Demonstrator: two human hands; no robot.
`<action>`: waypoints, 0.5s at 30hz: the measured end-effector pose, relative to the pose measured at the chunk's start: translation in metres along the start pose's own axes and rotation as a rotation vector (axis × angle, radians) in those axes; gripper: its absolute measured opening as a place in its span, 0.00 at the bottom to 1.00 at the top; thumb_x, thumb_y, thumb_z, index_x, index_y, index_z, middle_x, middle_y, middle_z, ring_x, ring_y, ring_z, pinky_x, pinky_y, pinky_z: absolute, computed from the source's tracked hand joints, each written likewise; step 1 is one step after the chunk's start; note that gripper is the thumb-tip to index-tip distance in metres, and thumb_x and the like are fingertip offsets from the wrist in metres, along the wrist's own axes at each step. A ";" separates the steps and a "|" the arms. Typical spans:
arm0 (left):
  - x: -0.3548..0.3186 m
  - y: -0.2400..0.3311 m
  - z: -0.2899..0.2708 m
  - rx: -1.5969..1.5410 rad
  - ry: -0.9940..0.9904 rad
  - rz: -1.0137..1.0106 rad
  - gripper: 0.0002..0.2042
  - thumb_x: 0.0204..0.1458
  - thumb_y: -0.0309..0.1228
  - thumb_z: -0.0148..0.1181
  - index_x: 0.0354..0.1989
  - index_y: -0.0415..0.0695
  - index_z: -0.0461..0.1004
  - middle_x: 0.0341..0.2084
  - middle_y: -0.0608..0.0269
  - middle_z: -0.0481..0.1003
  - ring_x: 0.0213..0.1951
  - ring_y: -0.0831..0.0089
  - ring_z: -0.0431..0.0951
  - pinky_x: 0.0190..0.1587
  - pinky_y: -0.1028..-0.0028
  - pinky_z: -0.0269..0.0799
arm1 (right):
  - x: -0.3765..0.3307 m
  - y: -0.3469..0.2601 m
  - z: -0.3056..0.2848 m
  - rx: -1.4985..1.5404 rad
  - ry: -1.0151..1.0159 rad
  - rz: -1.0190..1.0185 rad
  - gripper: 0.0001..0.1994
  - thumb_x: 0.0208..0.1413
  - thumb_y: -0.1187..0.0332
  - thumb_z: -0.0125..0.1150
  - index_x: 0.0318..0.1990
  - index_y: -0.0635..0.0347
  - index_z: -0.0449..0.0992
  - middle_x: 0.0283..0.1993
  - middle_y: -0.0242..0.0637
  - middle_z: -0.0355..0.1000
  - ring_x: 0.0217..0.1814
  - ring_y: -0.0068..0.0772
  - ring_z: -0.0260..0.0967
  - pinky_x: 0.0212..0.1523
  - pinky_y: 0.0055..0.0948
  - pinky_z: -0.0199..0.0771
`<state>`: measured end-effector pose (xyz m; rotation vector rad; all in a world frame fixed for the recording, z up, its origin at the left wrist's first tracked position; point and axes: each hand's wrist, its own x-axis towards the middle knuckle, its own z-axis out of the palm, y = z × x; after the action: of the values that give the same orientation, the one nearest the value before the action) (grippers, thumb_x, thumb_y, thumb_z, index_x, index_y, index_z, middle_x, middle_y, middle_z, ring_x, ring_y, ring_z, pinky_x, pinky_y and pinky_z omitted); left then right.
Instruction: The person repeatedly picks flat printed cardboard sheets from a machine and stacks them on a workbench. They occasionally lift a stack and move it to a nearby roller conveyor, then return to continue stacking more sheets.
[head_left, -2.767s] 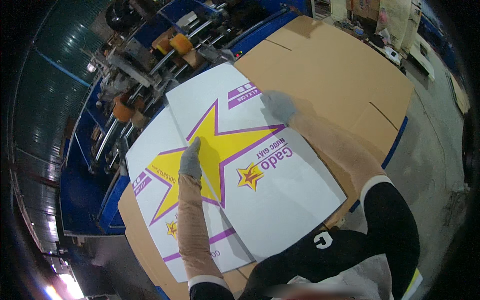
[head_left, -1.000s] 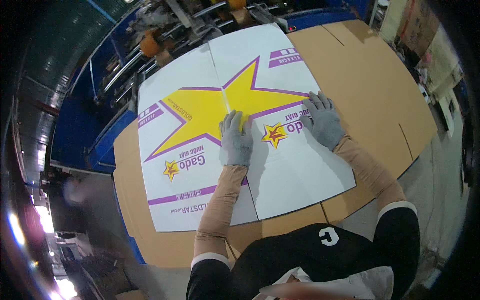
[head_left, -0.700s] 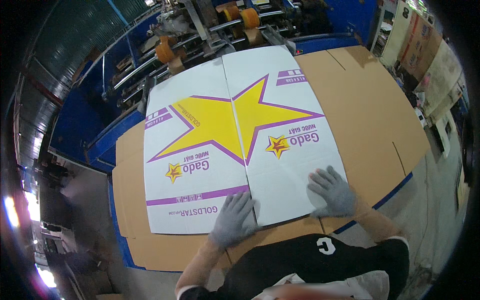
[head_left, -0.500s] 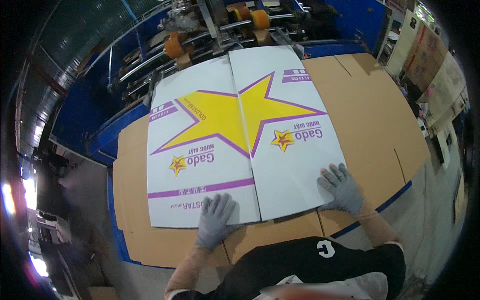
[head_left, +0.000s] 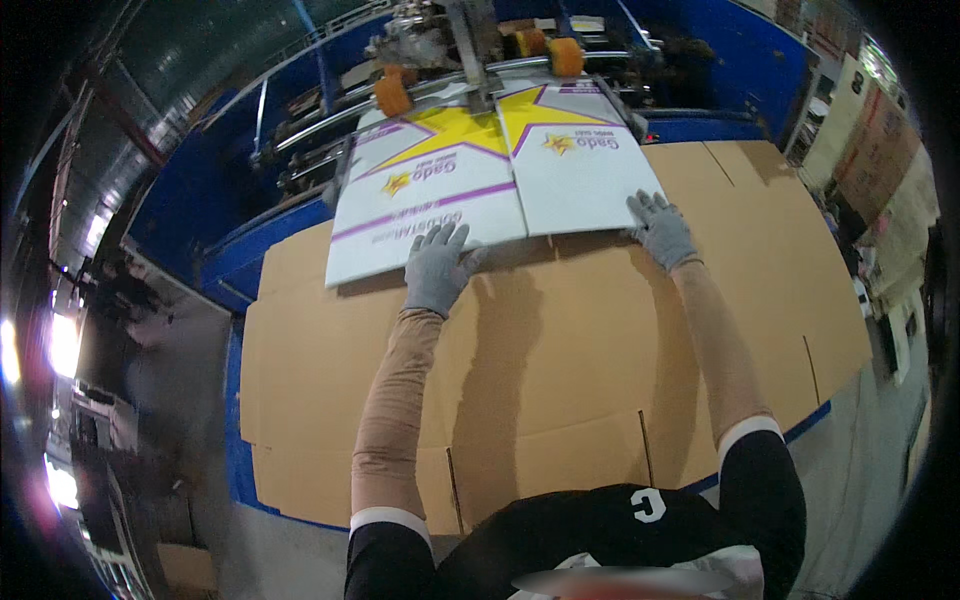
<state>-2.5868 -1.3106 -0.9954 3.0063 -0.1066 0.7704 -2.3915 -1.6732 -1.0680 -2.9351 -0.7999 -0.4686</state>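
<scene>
A white printed cardboard sheet, with a yellow star and purple stripes, lies flat with its far part under the rollers of a blue machine. My left hand, in a grey glove, rests at the sheet's near edge, left of its centre seam, fingers spread on the print. At its near right corner is my gloved right hand, fingers stretched out over the edge. Under both arms spreads a flat brown cardboard sheet, with slits along its sides.
Orange rollers sit on metal shafts at the machine's mouth. A blue table edge shows past the brown cardboard on the left. Stacked boards and cartons stand at the right.
Both my hands have moved forward, away from my body. The white printed sheet has slid with them, its far part passing under the rollers, and more brown cardboard shows.
</scene>
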 end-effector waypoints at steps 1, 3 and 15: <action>-0.008 0.002 -0.008 -0.028 0.037 -0.003 0.24 0.51 0.45 0.58 0.54 0.45 0.70 0.54 0.52 0.70 0.57 0.55 0.67 0.61 0.57 0.59 | 0.021 0.006 0.013 0.016 0.041 0.042 0.32 0.53 0.44 0.54 0.63 0.49 0.63 0.67 0.38 0.58 0.68 0.48 0.54 0.66 0.50 0.51; -0.042 0.003 -0.025 -0.004 0.153 0.017 0.25 0.52 0.44 0.58 0.55 0.41 0.69 0.54 0.50 0.70 0.58 0.55 0.67 0.62 0.57 0.58 | 0.062 0.019 0.037 0.157 0.138 0.136 0.30 0.53 0.45 0.55 0.61 0.49 0.66 0.63 0.43 0.63 0.66 0.50 0.58 0.65 0.50 0.54; -0.396 0.016 -0.095 0.178 0.221 -1.668 0.41 0.49 0.53 0.55 0.62 0.29 0.55 0.62 0.33 0.56 0.66 0.44 0.51 0.67 0.57 0.43 | -0.078 0.007 0.016 0.159 0.064 0.081 0.20 0.61 0.60 0.45 0.52 0.67 0.71 0.60 0.52 0.64 0.64 0.53 0.57 0.65 0.40 0.56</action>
<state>-2.9801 -1.2988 -1.1027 1.8798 2.0806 0.7247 -2.4474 -1.7149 -1.1072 -2.7793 -0.6751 -0.4675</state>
